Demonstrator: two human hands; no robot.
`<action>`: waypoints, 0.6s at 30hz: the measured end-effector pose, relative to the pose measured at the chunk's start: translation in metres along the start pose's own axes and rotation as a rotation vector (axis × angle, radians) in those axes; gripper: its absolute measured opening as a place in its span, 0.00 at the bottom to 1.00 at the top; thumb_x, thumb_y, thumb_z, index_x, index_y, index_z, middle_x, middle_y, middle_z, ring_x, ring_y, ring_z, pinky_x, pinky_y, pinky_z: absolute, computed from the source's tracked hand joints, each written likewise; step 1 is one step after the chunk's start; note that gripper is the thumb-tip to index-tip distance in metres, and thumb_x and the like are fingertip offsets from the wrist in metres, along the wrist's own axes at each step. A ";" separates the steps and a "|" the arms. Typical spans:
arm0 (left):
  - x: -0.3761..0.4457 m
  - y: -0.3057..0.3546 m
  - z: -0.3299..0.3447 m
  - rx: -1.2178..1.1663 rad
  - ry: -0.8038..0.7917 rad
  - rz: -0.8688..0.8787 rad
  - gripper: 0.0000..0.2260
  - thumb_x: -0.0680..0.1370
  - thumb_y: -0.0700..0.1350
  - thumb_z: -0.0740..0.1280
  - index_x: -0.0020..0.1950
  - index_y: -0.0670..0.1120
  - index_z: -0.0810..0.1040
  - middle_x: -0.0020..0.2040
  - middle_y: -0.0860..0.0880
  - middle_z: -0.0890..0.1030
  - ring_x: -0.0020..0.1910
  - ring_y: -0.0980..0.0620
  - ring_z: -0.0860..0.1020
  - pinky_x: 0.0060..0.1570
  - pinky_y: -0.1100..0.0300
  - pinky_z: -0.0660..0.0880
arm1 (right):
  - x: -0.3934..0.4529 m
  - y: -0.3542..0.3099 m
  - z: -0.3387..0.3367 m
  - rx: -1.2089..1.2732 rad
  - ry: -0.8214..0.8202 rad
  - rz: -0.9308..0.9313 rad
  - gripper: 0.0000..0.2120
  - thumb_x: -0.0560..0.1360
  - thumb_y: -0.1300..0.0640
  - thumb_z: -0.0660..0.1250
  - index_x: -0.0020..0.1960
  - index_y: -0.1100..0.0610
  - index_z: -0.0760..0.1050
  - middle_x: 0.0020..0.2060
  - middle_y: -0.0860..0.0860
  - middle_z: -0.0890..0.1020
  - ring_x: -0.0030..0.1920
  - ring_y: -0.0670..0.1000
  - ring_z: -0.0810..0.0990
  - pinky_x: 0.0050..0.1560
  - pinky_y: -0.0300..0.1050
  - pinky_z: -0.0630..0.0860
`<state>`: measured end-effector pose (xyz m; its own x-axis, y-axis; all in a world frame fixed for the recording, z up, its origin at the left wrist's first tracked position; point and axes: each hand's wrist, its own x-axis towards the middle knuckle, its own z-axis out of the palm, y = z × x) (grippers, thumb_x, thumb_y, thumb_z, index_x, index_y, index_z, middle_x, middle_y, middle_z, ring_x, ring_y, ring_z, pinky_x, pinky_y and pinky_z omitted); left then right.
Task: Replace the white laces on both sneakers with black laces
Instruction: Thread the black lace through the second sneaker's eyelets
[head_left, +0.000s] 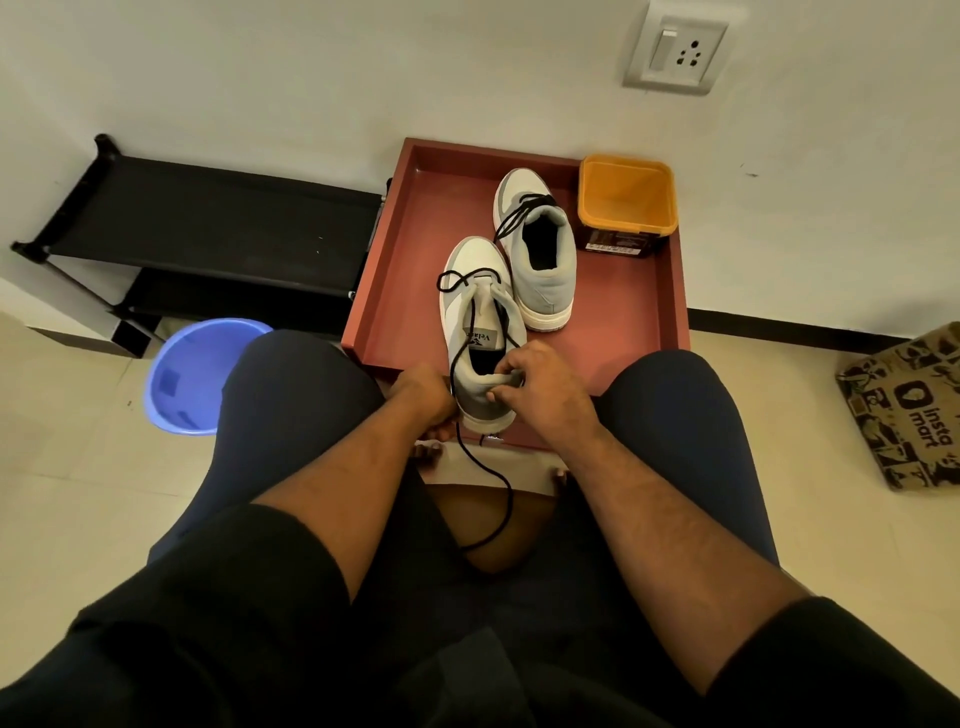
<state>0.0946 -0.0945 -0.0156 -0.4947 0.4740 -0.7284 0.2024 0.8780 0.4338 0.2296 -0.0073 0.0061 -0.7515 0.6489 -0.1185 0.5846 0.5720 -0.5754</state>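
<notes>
Two grey-and-white sneakers sit on a red tray (639, 332). The far sneaker (540, 249) carries a black lace across its upper eyelets. The near sneaker (480, 322) lies with its heel toward me. My right hand (540, 387) pinches the padded heel collar of it. My left hand (426, 397) grips the heel's left side, with the black lace (491, 483) running past it. That lace loops near the toe, runs over the tongue and hangs down between my knees.
An empty orange tub (626, 200) stands on the tray's back right corner. A black shoe rack (208, 228) lines the wall at left, a blue plastic bucket (192, 374) sits beside my left knee, and a printed paper bag (904, 405) lies on the floor at right.
</notes>
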 end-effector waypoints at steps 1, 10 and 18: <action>0.000 0.001 0.001 -0.044 -0.007 -0.036 0.06 0.77 0.36 0.66 0.45 0.35 0.81 0.34 0.40 0.82 0.26 0.47 0.79 0.27 0.60 0.75 | 0.001 0.000 0.000 0.002 -0.003 0.003 0.12 0.69 0.55 0.76 0.50 0.55 0.80 0.46 0.46 0.72 0.48 0.47 0.74 0.47 0.38 0.70; 0.006 0.001 0.002 -0.185 -0.133 -0.195 0.11 0.82 0.39 0.60 0.44 0.38 0.78 0.36 0.44 0.80 0.21 0.55 0.77 0.20 0.66 0.72 | -0.001 0.000 0.001 -0.012 -0.005 -0.003 0.11 0.69 0.55 0.76 0.51 0.54 0.81 0.48 0.48 0.75 0.50 0.49 0.75 0.51 0.44 0.75; 0.034 0.000 -0.002 -0.863 0.507 -0.127 0.07 0.78 0.39 0.59 0.50 0.48 0.75 0.48 0.41 0.82 0.43 0.41 0.83 0.39 0.50 0.81 | -0.002 0.000 -0.002 0.009 0.005 0.015 0.13 0.70 0.55 0.75 0.53 0.55 0.80 0.49 0.48 0.75 0.49 0.47 0.74 0.52 0.41 0.73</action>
<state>0.0767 -0.0785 -0.0393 -0.8116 0.1194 -0.5718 -0.4587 0.4758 0.7505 0.2320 -0.0073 0.0080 -0.7410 0.6601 -0.1232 0.5931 0.5574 -0.5809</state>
